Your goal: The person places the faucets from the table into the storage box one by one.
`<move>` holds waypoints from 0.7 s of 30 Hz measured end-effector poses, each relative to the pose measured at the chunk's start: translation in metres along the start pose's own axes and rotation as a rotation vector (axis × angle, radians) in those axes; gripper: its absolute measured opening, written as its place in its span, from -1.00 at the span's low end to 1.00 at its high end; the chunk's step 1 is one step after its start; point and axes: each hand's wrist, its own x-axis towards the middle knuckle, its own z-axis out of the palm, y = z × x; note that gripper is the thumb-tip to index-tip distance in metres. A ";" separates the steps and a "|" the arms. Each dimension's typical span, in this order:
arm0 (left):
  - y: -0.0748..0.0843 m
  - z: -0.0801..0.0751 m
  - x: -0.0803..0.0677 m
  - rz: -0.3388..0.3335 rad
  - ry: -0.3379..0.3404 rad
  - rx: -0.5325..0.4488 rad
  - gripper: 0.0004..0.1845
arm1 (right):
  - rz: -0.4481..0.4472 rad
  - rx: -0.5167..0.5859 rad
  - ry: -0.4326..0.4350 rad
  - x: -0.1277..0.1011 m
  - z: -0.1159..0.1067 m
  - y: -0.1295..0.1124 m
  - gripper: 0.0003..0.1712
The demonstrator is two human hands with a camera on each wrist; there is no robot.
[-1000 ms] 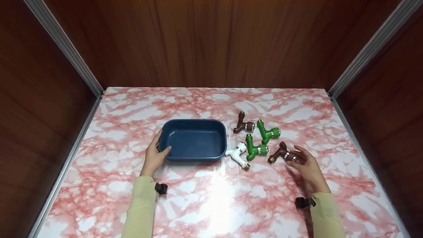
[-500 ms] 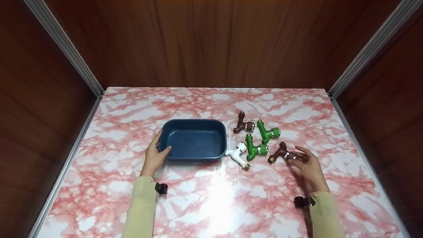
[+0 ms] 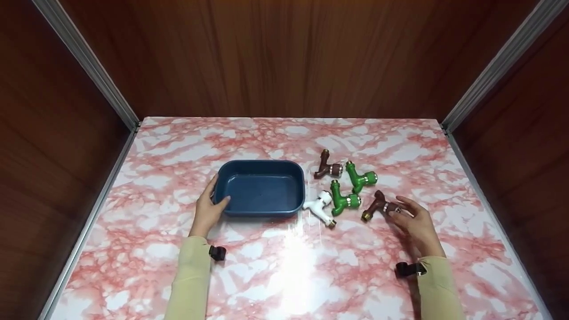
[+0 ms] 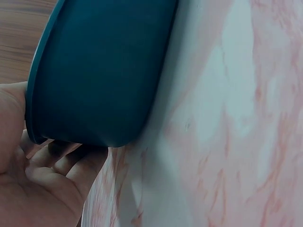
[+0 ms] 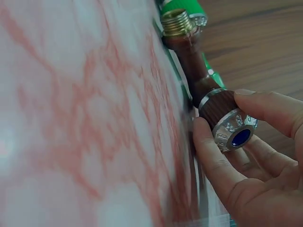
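My left hand [image 3: 207, 213] grips the left end of a dark blue plastic basin [image 3: 262, 212], thumb over the rim and fingers against the outer wall, as the left wrist view shows from below. On the right, my right hand [image 3: 418, 224] pinches the ribbed knob of a brown water tap [image 3: 378, 204] between thumb and finger. In the right wrist view, that tap's knob [image 5: 220, 106] has a silver cap with a blue centre, and its brass threaded end [image 5: 177, 23] points away from the hand.
Between basin and right hand lie a white tap [image 3: 317, 207], a green tap [image 3: 342, 201], another green tap [image 3: 359, 178] and a second brown tap [image 3: 326, 168]. The white tap is right by the basin's corner. Wooden panels [image 3: 284, 58] enclose the marbled tabletop [image 3: 258, 275].
My right hand's thumb and finger have closed in on the brown tap's knob, and the tap has shifted very slightly. The left hand and basin stay put.
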 end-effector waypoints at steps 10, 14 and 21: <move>0.000 0.001 0.000 0.009 -0.001 -0.013 -0.21 | 0.083 0.035 0.053 0.001 0.003 -0.003 -0.33; 0.000 0.001 0.001 0.018 -0.001 -0.009 -0.21 | 0.120 0.202 0.046 0.001 0.002 -0.005 -0.55; 0.008 -0.001 -0.003 0.024 0.001 -0.012 -0.22 | 0.122 0.175 0.050 0.001 0.004 -0.005 -0.56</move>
